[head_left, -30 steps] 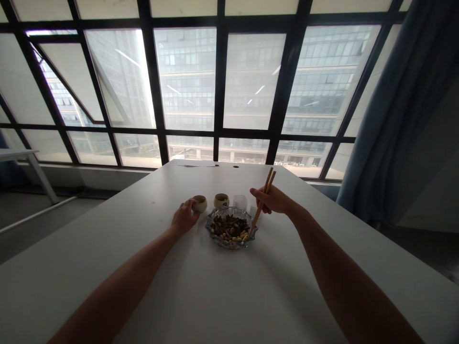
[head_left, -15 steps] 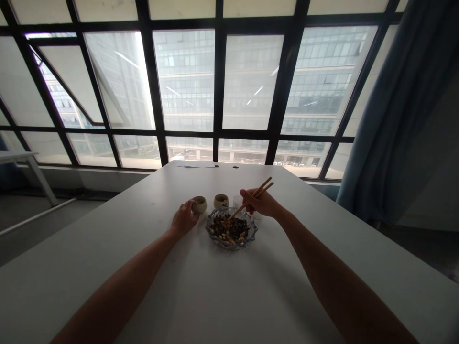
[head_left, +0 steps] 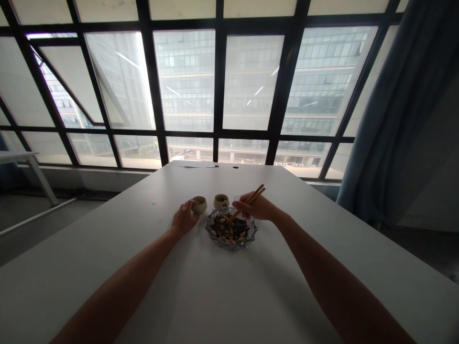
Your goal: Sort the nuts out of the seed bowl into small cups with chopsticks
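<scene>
A clear glass bowl [head_left: 213,240] with a scalloped rim stands on the white table, holding a mix of dark pieces and pale nuts. My right hand [head_left: 256,206] is closed around a pair of wooden chopsticks [head_left: 255,194], their tips down among the pieces at the bowl's far left part. Left of the bowl, my left hand [head_left: 184,217] grips the side of a small cream cup [head_left: 201,206]. A second small cup [head_left: 221,201] with a dark mark stands just behind the bowl. Partly hidden behind my right hand is a clear container [head_left: 236,198].
The long white table [head_left: 161,286] runs to the windows. Papers [head_left: 191,164] lie at its far edge near two dark round holes. A blue curtain [head_left: 387,114] hangs at the right, and another white table [head_left: 17,156] stands at the left.
My right hand has moved slightly left and lower with the chopsticks, and their tips have shifted among the pieces. The left hand stays on the cup.
</scene>
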{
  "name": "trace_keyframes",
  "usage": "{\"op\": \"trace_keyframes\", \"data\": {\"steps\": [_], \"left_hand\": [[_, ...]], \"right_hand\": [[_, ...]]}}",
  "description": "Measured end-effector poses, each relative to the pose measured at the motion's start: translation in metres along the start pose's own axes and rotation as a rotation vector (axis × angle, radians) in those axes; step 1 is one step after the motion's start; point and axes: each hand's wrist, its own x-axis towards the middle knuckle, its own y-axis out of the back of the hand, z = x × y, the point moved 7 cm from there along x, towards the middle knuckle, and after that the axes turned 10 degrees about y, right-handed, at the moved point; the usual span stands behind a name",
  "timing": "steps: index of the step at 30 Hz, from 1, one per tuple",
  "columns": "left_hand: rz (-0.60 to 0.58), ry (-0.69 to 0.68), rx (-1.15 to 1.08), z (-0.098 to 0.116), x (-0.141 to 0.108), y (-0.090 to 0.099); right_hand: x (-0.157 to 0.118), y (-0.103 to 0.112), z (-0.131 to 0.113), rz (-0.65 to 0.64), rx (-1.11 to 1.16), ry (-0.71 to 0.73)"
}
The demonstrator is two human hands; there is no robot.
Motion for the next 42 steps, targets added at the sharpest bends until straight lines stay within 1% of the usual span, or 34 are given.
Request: {"op": "trace_keyframes", "data": {"steps": [3, 7, 10, 14, 17, 20, 23, 25, 28, 33, 35, 38, 42], "left_hand": [[-0.005, 0.003, 0.001, 0.000, 0.000, 0.000], [-0.013, 0.008, 0.002, 0.000, 0.000, 0.001], [-0.014, 0.010, 0.000, 0.000, -0.001, 0.001], [-0.011, 0.005, -0.002, 0.000, -0.001, 0.001], [-0.008, 0.003, -0.002, 0.000, -0.001, 0.001], [-0.009, 0.006, -0.002, 0.001, -0.001, 0.002], [-0.014, 0.007, -0.003, 0.000, -0.001, 0.001], [-0.015, 0.007, -0.004, -0.001, -0.001, 0.001], [-0.013, 0.005, -0.007, -0.002, 0.000, 0.000], [-0.007, -0.002, -0.013, -0.003, 0.000, -0.002], [-0.003, -0.003, -0.015, -0.003, 0.000, -0.001], [0.003, -0.008, -0.018, -0.002, 0.000, 0.000], [0.013, -0.031, -0.028, 0.000, -0.001, 0.003]], "right_hand": [[0.000, 0.009, 0.000, 0.071, -0.047, 0.014], [-0.002, 0.019, -0.009, 0.137, 0.000, 0.030], [-0.001, 0.016, -0.012, 0.111, 0.073, 0.025], [0.001, 0.001, -0.006, 0.027, 0.118, -0.002], [0.002, -0.007, -0.003, 0.004, 0.120, 0.005], [0.002, -0.008, -0.005, 0.021, 0.120, 0.025], [0.001, -0.001, -0.007, 0.049, 0.129, 0.035], [0.000, 0.008, -0.005, 0.094, 0.141, 0.031], [-0.002, 0.028, 0.004, 0.234, 0.179, 0.009], [-0.010, 0.063, 0.036, 0.502, 0.322, -0.039], [-0.013, 0.071, 0.050, 0.573, 0.376, -0.074], [-0.016, 0.077, 0.063, 0.617, 0.421, -0.107], [-0.016, 0.077, 0.067, 0.609, 0.447, -0.118]]}}
